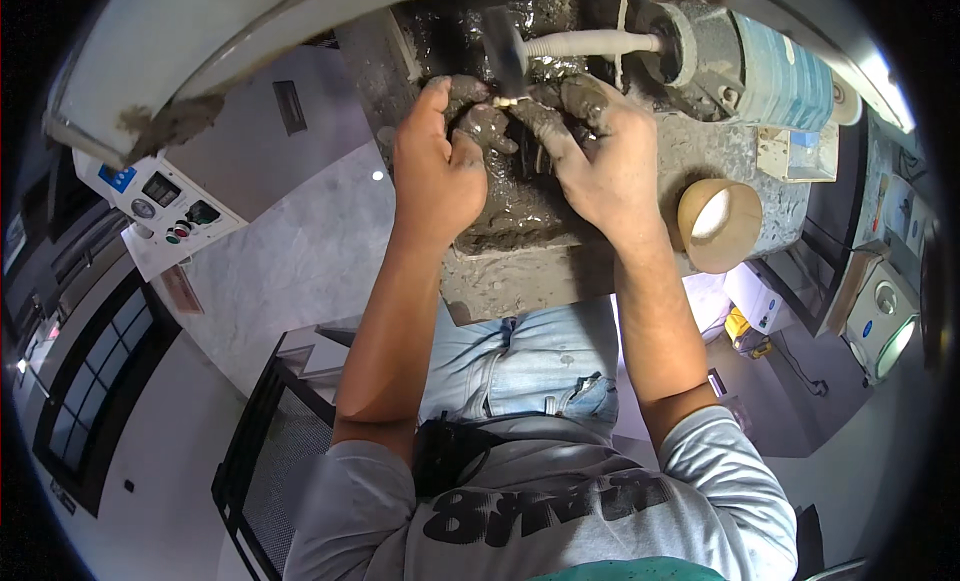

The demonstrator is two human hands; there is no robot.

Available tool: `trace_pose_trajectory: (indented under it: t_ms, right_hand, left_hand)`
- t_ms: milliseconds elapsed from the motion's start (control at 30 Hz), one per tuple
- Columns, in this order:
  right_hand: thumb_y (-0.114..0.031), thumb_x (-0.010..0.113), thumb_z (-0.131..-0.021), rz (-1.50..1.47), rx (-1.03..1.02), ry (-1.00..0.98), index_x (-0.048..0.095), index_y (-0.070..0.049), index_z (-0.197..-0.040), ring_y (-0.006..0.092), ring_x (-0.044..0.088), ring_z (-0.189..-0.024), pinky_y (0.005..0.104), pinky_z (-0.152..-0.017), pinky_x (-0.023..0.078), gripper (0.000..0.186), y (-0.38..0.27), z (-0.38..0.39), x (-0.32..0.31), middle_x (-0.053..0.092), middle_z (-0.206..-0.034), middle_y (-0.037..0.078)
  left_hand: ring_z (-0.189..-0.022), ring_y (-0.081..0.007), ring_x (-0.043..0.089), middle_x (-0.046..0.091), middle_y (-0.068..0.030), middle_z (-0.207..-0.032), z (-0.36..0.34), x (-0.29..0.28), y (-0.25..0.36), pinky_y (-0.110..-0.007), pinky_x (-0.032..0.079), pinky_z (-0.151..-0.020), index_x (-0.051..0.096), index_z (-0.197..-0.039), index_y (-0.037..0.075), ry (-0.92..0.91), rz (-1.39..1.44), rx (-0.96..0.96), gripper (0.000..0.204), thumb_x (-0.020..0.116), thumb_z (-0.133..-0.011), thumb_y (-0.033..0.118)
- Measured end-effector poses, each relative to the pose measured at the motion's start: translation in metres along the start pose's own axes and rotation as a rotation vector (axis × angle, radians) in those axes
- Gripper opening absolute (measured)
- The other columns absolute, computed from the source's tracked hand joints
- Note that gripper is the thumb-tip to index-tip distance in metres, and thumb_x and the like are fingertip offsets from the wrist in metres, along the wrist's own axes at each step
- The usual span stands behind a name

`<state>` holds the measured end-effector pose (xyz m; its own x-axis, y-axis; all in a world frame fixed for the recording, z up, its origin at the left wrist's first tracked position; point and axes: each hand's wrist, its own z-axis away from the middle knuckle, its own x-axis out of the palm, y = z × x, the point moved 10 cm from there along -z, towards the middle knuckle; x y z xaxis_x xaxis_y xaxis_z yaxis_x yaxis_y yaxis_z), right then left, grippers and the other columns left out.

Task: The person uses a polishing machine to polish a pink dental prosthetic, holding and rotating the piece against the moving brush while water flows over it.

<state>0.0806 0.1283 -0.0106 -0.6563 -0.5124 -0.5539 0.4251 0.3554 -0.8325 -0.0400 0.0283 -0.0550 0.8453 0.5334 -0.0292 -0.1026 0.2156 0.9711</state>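
Both hands meet at a muddy grey tray [500,236], their fingers coated in wet grey slurry. Between the fingertips shows a small cream piece [505,101] that looks like a short row of dental teeth; the fingers and slurry hide the rest. My left hand [440,171] is closed on its left side, fingers curled. From the right, my right hand [610,146] pinches it with thumb and fingers. Right at the piece is a dark, blurred polishing wheel [505,51], on a pale ribbed spindle [595,43]. The spindle runs to a blue-grey motor [785,71].
A beige cup [735,246] with a bright white inside stands right of my right wrist. Behind it is a clear plastic box [800,153]. A pale hood rim [240,41] arches overhead. A control panel [170,206] sits at left, a black mesh frame [265,461] lower left.
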Motion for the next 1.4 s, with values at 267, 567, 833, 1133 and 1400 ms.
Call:
trace_pose_trajectory:
  t_ms: [267, 567, 833, 1133, 1400]
  right_hand:
    - [-0.004, 0.070, -0.070, -0.043, -0.002, -0.047, 0.071, 0.000, -0.097, 0.0340, 0.069, -0.085, 0.0378, -0.078, 0.054, 0.027, -0.003, 0.003, -0.005, 0.069, -0.093, 0.019]
    - [0.000, 0.060, -0.069, -0.151, -0.281, -0.087, 0.069, 0.000, -0.106, 0.0320, 0.070, -0.086, 0.0354, -0.081, 0.056, 0.038, -0.037, 0.012, -0.011, 0.070, -0.099, 0.017]
    - [0.002, 0.065, -0.072, 0.016, -0.133, -0.003, 0.071, 0.001, -0.099, 0.0372, 0.068, -0.083, 0.0389, -0.074, 0.054, 0.027, -0.003, 0.000, -0.003, 0.069, -0.095, 0.020]
    - [0.000, 0.066, -0.073, 0.017, -0.093, -0.010, 0.070, 0.002, -0.096, 0.0393, 0.066, -0.081, 0.0406, -0.073, 0.053, 0.023, -0.012, 0.002, -0.003, 0.068, -0.093, 0.022]
    - [-0.002, 0.068, -0.074, -0.054, 0.035, -0.021, 0.070, 0.002, -0.095, 0.0386, 0.067, -0.082, 0.0405, -0.075, 0.053, 0.022, 0.012, -0.004, 0.008, 0.068, -0.090, 0.021]
  left_hand:
    - [-0.103, -0.0236, 0.061, 0.061, -0.0153, -0.111, 0.006, -0.010, 0.016, -0.030, 0.045, -0.094, 0.055, -0.115, -0.009, 0.085, -0.332, 0.257, 0.048, 0.037, -0.072, -0.019]
    - [-0.097, -0.0212, 0.062, 0.060, -0.0131, -0.113, 0.013, -0.005, 0.009, -0.027, 0.050, -0.080, 0.056, -0.117, -0.006, 0.024, -0.395, 0.254, 0.050, 0.041, -0.073, -0.021]
    - [-0.113, -0.0170, 0.055, 0.059, -0.0151, -0.120, -0.005, 0.003, -0.006, -0.027, 0.044, -0.095, 0.048, -0.125, -0.013, 0.023, -0.164, 0.129, 0.049, 0.040, -0.078, -0.023]
    - [-0.098, -0.0230, 0.065, 0.065, -0.0188, -0.104, 0.000, -0.005, -0.005, -0.028, 0.048, -0.087, 0.054, -0.116, -0.010, 0.118, -0.111, 0.169, 0.045, 0.039, -0.075, -0.020]
    - [-0.109, -0.0172, 0.058, 0.062, -0.0134, -0.114, -0.014, -0.006, -0.008, -0.027, 0.044, -0.095, 0.054, -0.118, -0.011, 0.031, -0.168, 0.091, 0.048, 0.034, -0.076, -0.023]
